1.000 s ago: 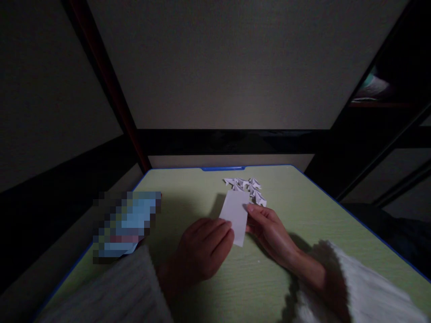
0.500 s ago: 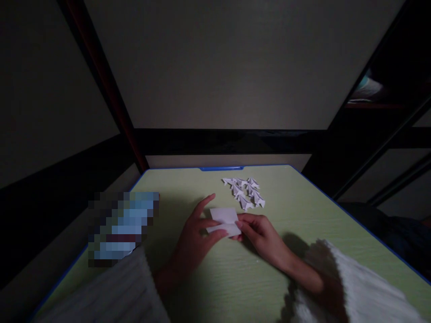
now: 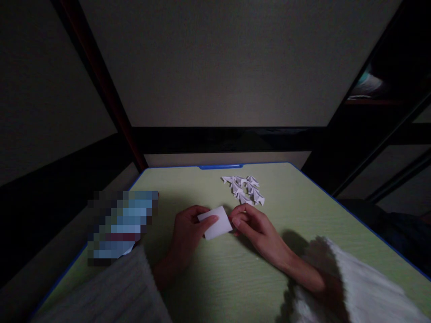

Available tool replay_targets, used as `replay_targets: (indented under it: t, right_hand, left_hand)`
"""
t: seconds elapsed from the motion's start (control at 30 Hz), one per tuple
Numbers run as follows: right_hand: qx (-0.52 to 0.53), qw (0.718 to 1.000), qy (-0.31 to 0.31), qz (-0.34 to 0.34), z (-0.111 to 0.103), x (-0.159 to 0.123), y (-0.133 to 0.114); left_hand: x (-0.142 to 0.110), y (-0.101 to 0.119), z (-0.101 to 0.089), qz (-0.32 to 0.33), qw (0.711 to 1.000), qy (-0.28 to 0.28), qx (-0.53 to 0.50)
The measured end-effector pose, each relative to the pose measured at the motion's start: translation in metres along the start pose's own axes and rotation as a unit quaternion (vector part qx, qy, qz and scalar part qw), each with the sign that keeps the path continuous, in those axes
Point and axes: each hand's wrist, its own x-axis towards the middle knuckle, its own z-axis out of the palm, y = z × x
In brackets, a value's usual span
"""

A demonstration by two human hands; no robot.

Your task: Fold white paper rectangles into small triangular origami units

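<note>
A small white piece of paper [image 3: 218, 228], lying folded flat, is in my left hand [image 3: 188, 233]. The left thumb presses on its upper face while the other fingers go behind it, partly hidden. At the paper's right edge is my right hand [image 3: 257, 226], its thumb and fingers curled together. Whether these fingertips grip the paper's edge cannot be made out. Just beyond the hands, several folded white paper pieces [image 3: 235, 187] with pointed ends lie grouped on the table.
The light green table [image 3: 218, 278] has a blue rim and a blue strip [image 3: 221, 167] at its far edge. A pixelated bluish object [image 3: 126, 226] lies at the left. Pale panels [image 3: 229, 63] rise behind the table, and a dark shelf stands at the right.
The paper's raised flap has been closed down, and the sheet has turned into a flat, tilted square. My left index finger has come down from its raised position. The right hand has barely moved.
</note>
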Motion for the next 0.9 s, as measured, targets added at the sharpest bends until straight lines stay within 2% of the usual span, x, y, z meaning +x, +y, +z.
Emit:
replay_targets:
  t: [0.2,0.4,0.53,0.67,0.9]
  right_hand:
    - [0.086,0.996,0.005,0.039,0.008,0.003,0.004]
    - [0.064,0.997,0.006,0.045,0.009,0.006,0.013]
    - [0.071,0.994,0.076,0.042,0.006,0.007,0.012]
    - [0.106,0.985,0.133,0.032,0.004,0.008,0.009]
    - [0.154,0.978,0.127,0.053,0.008,0.007,0.005]
  left_hand:
    - [-0.002,-0.002,0.004,0.024,0.997,0.019,-0.072]
    - [-0.011,0.002,0.010,0.005,0.993,0.003,-0.120]
    - [-0.012,0.002,0.009,-0.006,0.995,-0.036,-0.094]
    - [-0.010,0.001,0.007,-0.004,0.996,-0.087,-0.008]
    - [-0.011,0.001,0.008,-0.013,0.998,-0.058,0.002]
